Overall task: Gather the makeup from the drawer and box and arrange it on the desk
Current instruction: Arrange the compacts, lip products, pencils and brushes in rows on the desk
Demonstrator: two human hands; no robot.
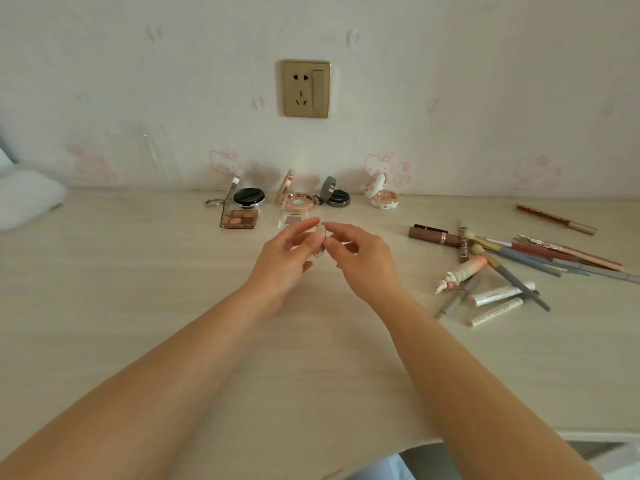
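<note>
Both my hands meet above the middle of the pale desk (138, 306). My left hand (287, 258) and my right hand (360, 258) pinch a small clear makeup case (320, 242) between their fingertips. Open compacts stand in a row by the wall: a brown eyeshadow palette (239, 218), a black cushion compact (248, 196), a rose-gold compact (297, 201), a grey compact (337, 197) and a white-and-pink compact (383, 199). A small clear palette (292, 220) lies just beyond my fingers.
A loose pile of pencils, brushes and tubes (502, 265) lies on the right of the desk, with one brown pencil (554, 218) apart at the far right. A wall socket (305, 88) is above the compacts. White cloth (24, 199) sits at the left edge.
</note>
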